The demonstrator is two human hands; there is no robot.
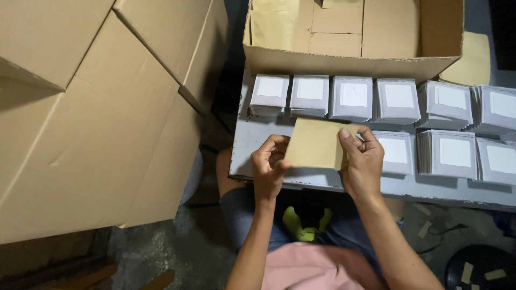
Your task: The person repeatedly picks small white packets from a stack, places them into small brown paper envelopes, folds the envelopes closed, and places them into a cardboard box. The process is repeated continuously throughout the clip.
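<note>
Two big brown cardboard boxes [91, 123] fill the left side, and their flaps lean close to the table, so there is only a thin dark gap between them. An open brown box [430, 59] sits on the far part of the grey table [250, 145], and its front wall comes right up to the back row of packets. Many grey packets with white labels [355, 98] stand in two rows on the table. The rows run off the right edge of the view. The front strip of the table [430, 189] is bare, and the left front corner is bare too.

Both hands are over the near edge of the table. The left hand [269, 166] pinches the left side of a brown paper envelope [314, 144]. The right hand [363, 161] grips its right side, thumb on top. The envelope is held flat, just in front of the back row.
</note>
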